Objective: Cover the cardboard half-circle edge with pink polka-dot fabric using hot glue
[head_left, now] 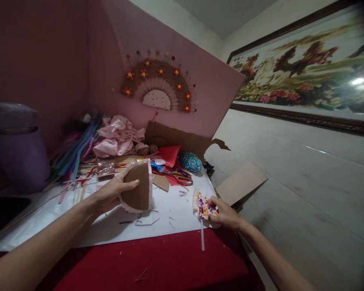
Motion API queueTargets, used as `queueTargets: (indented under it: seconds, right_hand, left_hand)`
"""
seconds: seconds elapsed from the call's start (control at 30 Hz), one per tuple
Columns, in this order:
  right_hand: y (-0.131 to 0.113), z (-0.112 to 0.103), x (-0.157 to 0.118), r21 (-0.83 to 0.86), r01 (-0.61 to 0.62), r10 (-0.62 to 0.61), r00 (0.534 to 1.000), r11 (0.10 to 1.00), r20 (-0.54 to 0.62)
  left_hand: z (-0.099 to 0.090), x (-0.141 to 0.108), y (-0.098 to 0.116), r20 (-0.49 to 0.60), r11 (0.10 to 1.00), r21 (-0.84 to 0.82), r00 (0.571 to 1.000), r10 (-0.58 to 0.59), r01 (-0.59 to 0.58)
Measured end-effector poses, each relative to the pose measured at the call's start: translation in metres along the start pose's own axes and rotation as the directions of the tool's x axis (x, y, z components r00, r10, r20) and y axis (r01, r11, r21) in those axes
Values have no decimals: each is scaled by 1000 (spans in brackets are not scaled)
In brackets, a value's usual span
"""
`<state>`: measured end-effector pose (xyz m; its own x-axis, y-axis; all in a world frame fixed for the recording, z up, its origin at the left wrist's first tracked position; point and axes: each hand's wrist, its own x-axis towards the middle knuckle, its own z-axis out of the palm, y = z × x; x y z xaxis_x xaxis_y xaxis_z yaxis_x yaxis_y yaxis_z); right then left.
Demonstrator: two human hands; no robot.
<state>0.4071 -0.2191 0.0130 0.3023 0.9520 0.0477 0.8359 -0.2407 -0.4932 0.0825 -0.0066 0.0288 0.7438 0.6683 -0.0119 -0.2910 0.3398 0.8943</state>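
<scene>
While the left hand grasps a half-disc of brown cardboard edged with pink-and-white fabric, I find its thumb pressed flat on the brown face and its fingers hidden behind. The half-disc is tilted up with its straight edge towards the right hand; whether its lower rim touches the white paper sheet beneath, I cannot tell.

I record the right hand closed around an object with a purple-and-orange floral print, near the sheet's right edge. Its full form is partly covered by the fingers. A translucent pale stick extends from it over the dark red cloth. The two hands are well apart.

Beyond the half-disc I note a small brown cardboard wedge lying on the sheet, with scissors just beside it. Behind these are a piece of bright red paper, a blue-and-white ball of yarn and a crumpled heap of pale pink fabric. On the upright pink panel I observe a brown arch set with red-and-yellow flowers.
</scene>
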Motion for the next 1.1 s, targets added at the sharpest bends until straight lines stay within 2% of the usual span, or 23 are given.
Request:
queueTargets:
  seconds: [0.1,0.23,0.27,0.33,0.4,0.47,0.57,0.67,0.83,0.93,1.1]
  right_hand:
    - [-2,-4,-4,37,-32,31,999,999,42]
    - [-13,-4,-9,132,-209,180,962,969,203]
    - [-16,-3,-9,102,-218,195,960,971,201]
    - [-22,-2,-7,-37,-164,168,979,986,116]
    - [-26,-2,-4,-187,-107,113,993,977,22]
    - [-27,-3,-1,-260,-82,78,997,962,-23]
    - [-25,-5,-2,-295,-76,73,997,952,-21]
    - [-20,-5,-7,-316,-76,72,997,946,-24]
    - [-15,-2,-13,-329,-84,68,996,941,-60]
    - [-14,0,-14,-320,-77,59,996,944,-66]
    - [-10,0,-15,-288,-82,63,995,954,-75]
  left_hand:
    - [0,-1,0,3,1000,8,1000,-17,17]
    - [3,-2,-1,29,999,-33,999,-35,36]
    - [5,-2,-1,40,998,-46,998,-38,40]
    - [15,1,-2,81,996,-69,995,-57,62]
    - [29,7,-2,179,990,-110,981,-73,93]
    - [48,16,-3,256,981,-170,966,-44,90]
    - [77,33,-9,229,966,-249,973,-15,73]
    - [101,53,-23,191,926,-367,982,-16,86]
    - [129,79,-61,169,900,-407,981,-95,157]
    - [135,88,-82,170,888,-417,976,-135,196]
    - [130,94,-102,147,874,-444,978,-149,200]
